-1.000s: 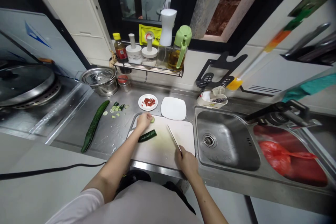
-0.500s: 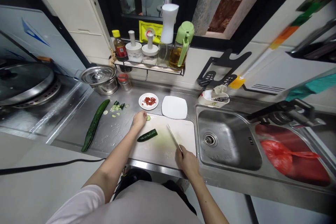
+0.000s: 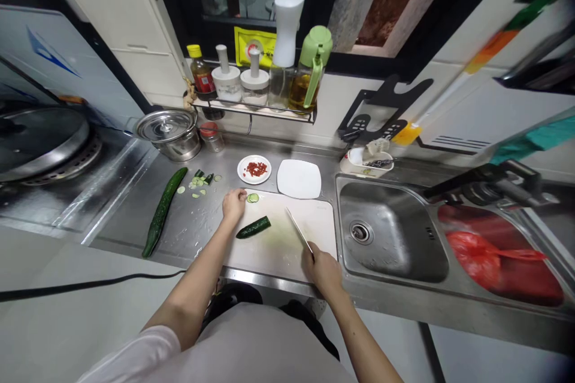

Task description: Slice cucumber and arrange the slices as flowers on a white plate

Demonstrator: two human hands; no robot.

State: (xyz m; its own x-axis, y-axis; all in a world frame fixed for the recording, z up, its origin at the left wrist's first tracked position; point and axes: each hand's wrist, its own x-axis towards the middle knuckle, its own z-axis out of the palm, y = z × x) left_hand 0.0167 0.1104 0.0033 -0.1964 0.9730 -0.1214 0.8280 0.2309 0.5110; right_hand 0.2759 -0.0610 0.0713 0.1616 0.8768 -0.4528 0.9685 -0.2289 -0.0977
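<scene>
On the white cutting board [image 3: 278, 263] lies a short dark green cucumber piece [image 3: 254, 227]. My right hand [image 3: 324, 272] is wrapped round the handle of a knife [image 3: 298, 228], its blade pointing up and left above the board. At the board's upper left corner, my left hand [image 3: 234, 203] is beside some pale cucumber slices [image 3: 253, 198]; its fingers are bent together, and what they hold, if anything, is too small to make out. Behind the board stand a small plate of chopped red pieces [image 3: 254, 169] and a white square plate [image 3: 299, 179].
A whole cucumber [image 3: 164, 212] and cucumber scraps [image 3: 197, 181] lie on the left counter. A lidded pot [image 3: 173, 137] stands behind them. To the right is a sink [image 3: 381, 239]; above is a condiment rack [image 3: 256, 109].
My left hand has moved slightly left, away from the cucumber slices, which now show more fully. My right hand still holds the knife in nearly the same place. The view has shifted slightly.
</scene>
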